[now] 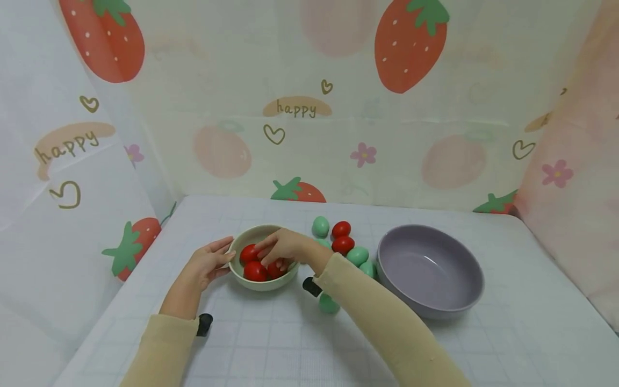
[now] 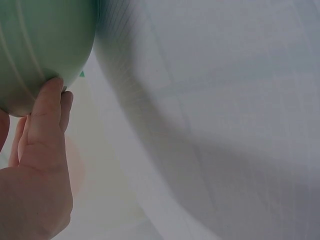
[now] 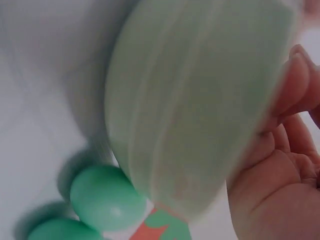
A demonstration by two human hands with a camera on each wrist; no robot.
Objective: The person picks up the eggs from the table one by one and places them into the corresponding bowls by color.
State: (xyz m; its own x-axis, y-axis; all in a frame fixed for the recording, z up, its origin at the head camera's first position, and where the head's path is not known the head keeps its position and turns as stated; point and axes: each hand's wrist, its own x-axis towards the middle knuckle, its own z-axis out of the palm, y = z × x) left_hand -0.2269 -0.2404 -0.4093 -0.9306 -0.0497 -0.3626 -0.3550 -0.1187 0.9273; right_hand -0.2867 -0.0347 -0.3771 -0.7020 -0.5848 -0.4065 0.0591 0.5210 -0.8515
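A small pale green bowl (image 1: 263, 286) stands on the table left of the middle, with red eggs (image 1: 255, 271) inside. My left hand (image 1: 208, 263) holds it at the left side, thumb at the rim and straight fingers along the outer wall, as the left wrist view also shows. From the right, my right hand (image 1: 290, 246) reaches over the rim, its loosely bent fingers spread down among the red eggs. Its fingertips are right beside the eggs, and no egg shows lifted between them. In the right wrist view, the bowl's wall (image 3: 200, 100) hides the eggs inside.
Between the two bowls lie several green eggs (image 1: 357, 256) and two red eggs (image 1: 343, 245). A larger purple-grey bowl (image 1: 430, 271) stands at the right. One green egg (image 1: 329, 304) lies nearer the front, below the right wrist. A printed cloth wall (image 1: 309, 156) closes off the back.
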